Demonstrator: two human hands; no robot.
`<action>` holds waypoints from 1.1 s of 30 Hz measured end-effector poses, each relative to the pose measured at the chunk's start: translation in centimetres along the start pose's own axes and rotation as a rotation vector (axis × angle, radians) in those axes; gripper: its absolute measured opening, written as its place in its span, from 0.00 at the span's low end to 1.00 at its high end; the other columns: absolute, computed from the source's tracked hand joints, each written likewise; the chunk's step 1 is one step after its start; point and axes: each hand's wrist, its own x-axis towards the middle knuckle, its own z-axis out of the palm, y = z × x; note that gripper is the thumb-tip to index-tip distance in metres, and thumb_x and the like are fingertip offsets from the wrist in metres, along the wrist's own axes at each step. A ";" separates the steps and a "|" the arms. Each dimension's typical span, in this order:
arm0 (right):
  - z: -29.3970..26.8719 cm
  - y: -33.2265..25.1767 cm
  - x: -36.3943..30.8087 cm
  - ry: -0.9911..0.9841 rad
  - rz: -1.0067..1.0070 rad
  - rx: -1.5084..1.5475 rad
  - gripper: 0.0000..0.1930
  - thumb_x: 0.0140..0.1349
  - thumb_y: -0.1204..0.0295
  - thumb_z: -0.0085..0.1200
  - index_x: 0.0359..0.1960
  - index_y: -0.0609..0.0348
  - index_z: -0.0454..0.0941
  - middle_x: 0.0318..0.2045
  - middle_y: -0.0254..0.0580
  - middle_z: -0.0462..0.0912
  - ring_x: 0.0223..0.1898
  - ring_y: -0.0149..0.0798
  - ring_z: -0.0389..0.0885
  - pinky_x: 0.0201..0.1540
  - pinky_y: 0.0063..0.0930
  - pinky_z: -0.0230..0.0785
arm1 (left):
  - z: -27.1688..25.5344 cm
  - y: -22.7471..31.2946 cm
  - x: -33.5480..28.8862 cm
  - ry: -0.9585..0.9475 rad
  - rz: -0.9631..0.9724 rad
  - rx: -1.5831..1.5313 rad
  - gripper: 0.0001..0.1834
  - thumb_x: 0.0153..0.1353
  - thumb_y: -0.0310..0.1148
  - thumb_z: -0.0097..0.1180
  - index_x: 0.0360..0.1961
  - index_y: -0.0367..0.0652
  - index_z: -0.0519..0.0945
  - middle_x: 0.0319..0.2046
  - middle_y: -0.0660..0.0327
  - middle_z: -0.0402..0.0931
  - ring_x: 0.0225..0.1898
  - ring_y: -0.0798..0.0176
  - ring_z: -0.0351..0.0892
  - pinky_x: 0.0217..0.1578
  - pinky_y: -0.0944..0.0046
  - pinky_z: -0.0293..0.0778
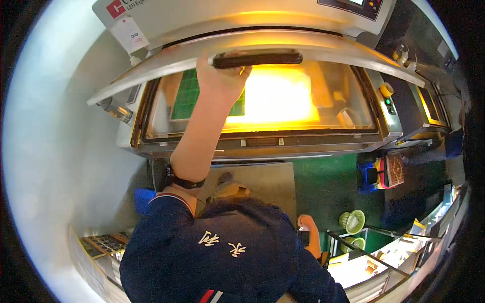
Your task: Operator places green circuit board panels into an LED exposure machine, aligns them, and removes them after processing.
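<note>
My left hand (222,81) is raised to the lid of the machine, its fingers closed round the left end of the black handle (257,59). The lid (348,56) is tilted up over a glass-covered bed (348,98). A green patterned panel (186,96) lies in the bed, partly hidden behind my forearm. Beside it glows a bright yellow-white lit area (278,96). Low at my right side, my right hand (305,222) is curled closed beside a small dark box-shaped item (303,237). What its fingers hold, if anything, is hidden.
A control panel (353,7) sits at the machine's upper right. Green buttons (388,105) and a yellow knob (386,90) are on its right side. Green baskets (352,221) stand behind my right side, near a brightly lit table (356,270). A blue bin (368,177) is farther right.
</note>
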 end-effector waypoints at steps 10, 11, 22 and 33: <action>20.9 -30.6 4.0 0.025 -0.824 -0.370 0.16 0.59 0.62 0.51 0.43 0.58 0.82 0.33 0.37 0.83 0.31 0.32 0.78 0.31 0.24 0.69 | -17.9 16.2 12.5 -0.513 0.195 1.865 0.28 0.66 0.46 0.52 0.59 0.35 0.73 0.61 0.45 0.70 0.60 0.47 0.71 0.60 0.51 0.67; 23.5 -33.6 4.9 -0.029 -0.695 -0.361 0.19 0.60 0.60 0.51 0.47 0.58 0.81 0.37 0.39 0.83 0.36 0.33 0.79 0.35 0.26 0.70 | -22.2 19.1 13.7 -0.368 0.219 2.089 0.31 0.66 0.49 0.52 0.60 0.35 0.71 0.62 0.45 0.68 0.63 0.46 0.68 0.61 0.51 0.65; 36.7 -45.2 18.3 0.366 -0.343 -0.599 0.24 0.54 0.53 0.64 0.31 0.67 0.81 0.21 0.37 0.74 0.22 0.33 0.69 0.23 0.31 0.63 | -42.9 29.7 10.5 -0.235 0.186 2.625 0.49 0.63 0.60 0.48 0.72 0.35 0.49 0.74 0.49 0.40 0.75 0.44 0.38 0.70 0.40 0.39; 38.7 -42.9 14.5 0.227 -0.362 -0.547 0.25 0.62 0.52 0.58 0.40 0.67 0.82 0.31 0.41 0.84 0.28 0.34 0.80 0.33 0.29 0.73 | -43.6 32.1 10.1 -0.334 0.206 2.524 0.54 0.58 0.65 0.50 0.71 0.33 0.51 0.74 0.47 0.42 0.75 0.46 0.36 0.71 0.44 0.35</action>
